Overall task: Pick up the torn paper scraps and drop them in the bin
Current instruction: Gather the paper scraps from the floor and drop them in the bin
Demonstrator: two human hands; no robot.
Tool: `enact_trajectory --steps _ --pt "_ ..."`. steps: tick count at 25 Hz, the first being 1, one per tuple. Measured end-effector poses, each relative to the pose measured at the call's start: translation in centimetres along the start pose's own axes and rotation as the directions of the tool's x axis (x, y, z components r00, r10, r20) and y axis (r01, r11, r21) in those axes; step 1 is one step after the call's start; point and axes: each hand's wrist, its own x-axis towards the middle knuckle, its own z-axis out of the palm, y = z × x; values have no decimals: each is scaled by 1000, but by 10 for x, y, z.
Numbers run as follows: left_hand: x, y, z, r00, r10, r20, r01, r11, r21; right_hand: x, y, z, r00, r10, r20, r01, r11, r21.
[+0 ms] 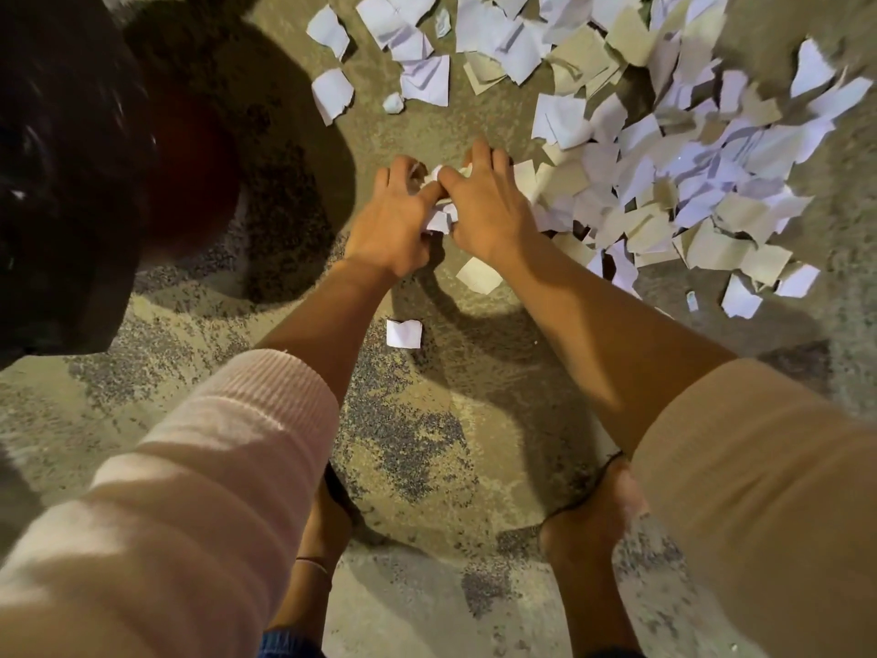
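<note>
**Both hands bunching scraps, bin at left**

Head view: left hand (396, 220) & right hand (489, 206) meet palms-down on the floor (427, 444), fingers curled around a small wad of scraps (439, 219) pressed between them, likely to compact it so 1 carry takes more. Big scrap pile (664, 159) spreads far & right. 2 strays lie near: a cream piece (479, 276), a white piece (404, 333). Dark bin (61, 182) sits left, within reach.
</note>
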Motion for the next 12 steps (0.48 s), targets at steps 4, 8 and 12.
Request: enact_trajectory --steps 4,8,12 --pt "-10 10 8 991 -118 -68 105 980 -170 -12 11 7 999 17 -31 -15 998 60" --pt "-19 12 8 970 -214 -119 171 940 -295 -27 26 4 996 57 -73 -46 988 148" --pt "-32 12 -3 934 -316 -167 239 899 -366 -46 33 -7 981 150 -125 -112 957 268"
